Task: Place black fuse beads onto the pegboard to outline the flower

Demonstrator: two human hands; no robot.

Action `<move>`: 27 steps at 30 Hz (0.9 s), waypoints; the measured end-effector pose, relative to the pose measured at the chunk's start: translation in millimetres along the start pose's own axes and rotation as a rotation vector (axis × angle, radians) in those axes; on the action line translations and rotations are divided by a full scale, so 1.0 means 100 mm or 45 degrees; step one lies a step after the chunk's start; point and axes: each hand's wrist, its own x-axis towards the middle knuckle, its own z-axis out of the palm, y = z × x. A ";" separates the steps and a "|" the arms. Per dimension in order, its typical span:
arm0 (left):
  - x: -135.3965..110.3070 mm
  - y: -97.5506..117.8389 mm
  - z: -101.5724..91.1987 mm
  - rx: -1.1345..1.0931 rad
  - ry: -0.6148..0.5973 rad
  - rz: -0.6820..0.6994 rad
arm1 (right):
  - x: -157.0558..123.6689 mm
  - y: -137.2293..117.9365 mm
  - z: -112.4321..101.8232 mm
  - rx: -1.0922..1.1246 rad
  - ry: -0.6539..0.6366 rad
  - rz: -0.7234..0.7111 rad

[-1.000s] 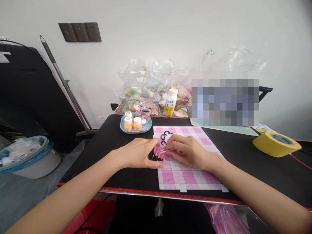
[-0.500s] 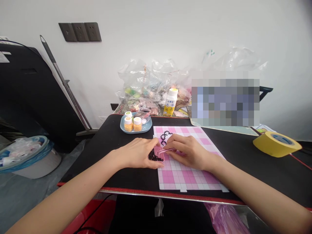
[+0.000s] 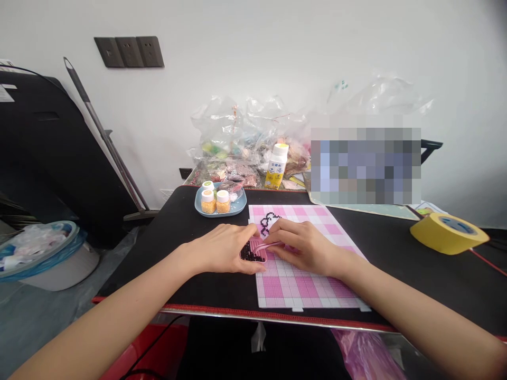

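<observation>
My left hand (image 3: 225, 248) is closed around a small pink tray (image 3: 259, 244) with black beads (image 3: 251, 253) in it, thumb on one side and fingers on the other. Between the fingertips of my right hand (image 3: 303, 243) is a pair of pink tweezers (image 3: 269, 245), whose tip reaches over the tray. Whether a bead is in the tip is too small to tell. Under my right hand lies a pink-and-white checked pegboard (image 3: 307, 287). Just beyond my fingers, a curving outline of black beads (image 3: 264, 224) stands on the board, partly hidden by my right hand.
A blue plate (image 3: 202, 210) at the back left holds several small lidded jars (image 3: 223, 203). Behind it stand a white-and-yellow bottle (image 3: 276, 168) and plastic bags (image 3: 222, 121). Yellow tape (image 3: 439, 235) lies at the right. A bin (image 3: 67, 264) stands on the floor at the left.
Hardly anything differs. The tweezers' tip has shifted very slightly over the tray; both hands keep their places, and the whole view has moved a trace.
</observation>
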 end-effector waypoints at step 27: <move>-0.01 0.03 -0.03 0.025 -0.035 -0.025 | -0.04 0.15 -0.18 -0.290 -0.054 0.227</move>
